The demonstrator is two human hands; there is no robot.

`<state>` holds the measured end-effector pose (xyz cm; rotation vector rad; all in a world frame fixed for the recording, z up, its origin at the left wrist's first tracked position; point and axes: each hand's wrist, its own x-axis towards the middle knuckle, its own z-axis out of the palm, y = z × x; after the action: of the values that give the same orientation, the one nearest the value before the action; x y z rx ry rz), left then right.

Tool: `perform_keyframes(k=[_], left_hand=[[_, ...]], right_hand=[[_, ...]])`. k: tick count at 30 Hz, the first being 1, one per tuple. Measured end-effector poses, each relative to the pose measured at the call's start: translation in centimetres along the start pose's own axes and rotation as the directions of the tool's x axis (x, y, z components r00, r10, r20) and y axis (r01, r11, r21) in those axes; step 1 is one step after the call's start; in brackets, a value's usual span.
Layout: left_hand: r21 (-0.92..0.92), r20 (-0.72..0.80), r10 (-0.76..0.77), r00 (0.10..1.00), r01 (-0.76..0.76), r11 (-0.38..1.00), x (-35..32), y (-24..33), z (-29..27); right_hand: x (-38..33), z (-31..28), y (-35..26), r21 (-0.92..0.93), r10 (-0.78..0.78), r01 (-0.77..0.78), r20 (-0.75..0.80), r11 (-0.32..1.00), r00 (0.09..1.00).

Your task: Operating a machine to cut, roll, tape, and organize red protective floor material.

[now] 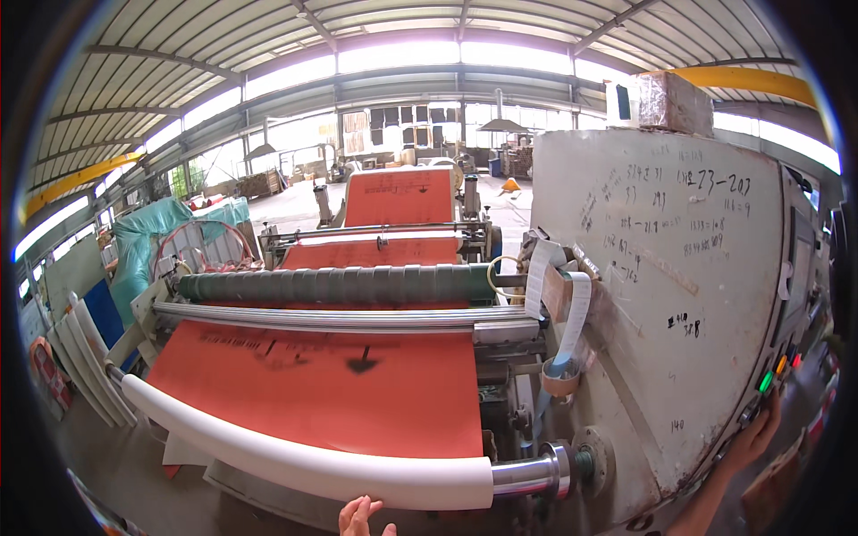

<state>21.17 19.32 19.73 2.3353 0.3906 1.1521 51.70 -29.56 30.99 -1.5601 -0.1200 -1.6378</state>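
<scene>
My left hand [359, 517] is at the lower edge, fingers loosely bent and apart, by the underside of a thick white roll [304, 454]. Whether the fingertips touch the roll is hard to tell. My right hand [760, 435] reaches up the side of a grey machine cabinet [661, 295], fingers stretched toward the lower end of a row of buttons. One button glows green [766, 381], and orange and red ones sit above it. A wide red printed sheet [322, 380] runs from under a metal bar [349, 317] down to the roll, which sits on a shiny metal shaft [523, 476].
A dark green roller [340, 284] spans the machine behind the bar. Paper strips [572, 317] hang beside the cabinet, next to a roll of tape [561, 380]. Pale boards [85, 362] lean at the left. A wrapped box [675, 103] rests on the cabinet.
</scene>
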Motion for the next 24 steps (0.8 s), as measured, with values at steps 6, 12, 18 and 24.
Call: perform_keyframes(k=[6, 12, 18, 24], left_hand=[[0.003, -0.027, 0.000, 1.000, 0.001, 1.000, 0.5, 0.0, -0.1], [-0.010, -0.045, -0.004, 0.999, 0.003, 1.000, 0.8, -0.2, 0.1], [-0.049, -0.078, 0.001, 0.997, -0.005, 0.999, 0.5, -0.6, 0.4], [0.031, -0.105, 0.066, 0.992, -0.063, 0.998, 0.9, -0.3, -0.2]], right_hand=[[0.0, 0.2, 0.4, -0.003, 0.000, 0.000, 0.009, 1.000, 1.000], [-0.1, 0.0, 1.8, 0.082, 0.022, -0.022, 0.005, 0.996, 1.000], [0.1, -0.4, 3.0, 0.085, 0.014, -0.015, 0.013, 0.996, 1.000], [0.2, -0.3, 3.1, 0.112, -0.001, -0.001, 0.023, 0.994, 1.000]])
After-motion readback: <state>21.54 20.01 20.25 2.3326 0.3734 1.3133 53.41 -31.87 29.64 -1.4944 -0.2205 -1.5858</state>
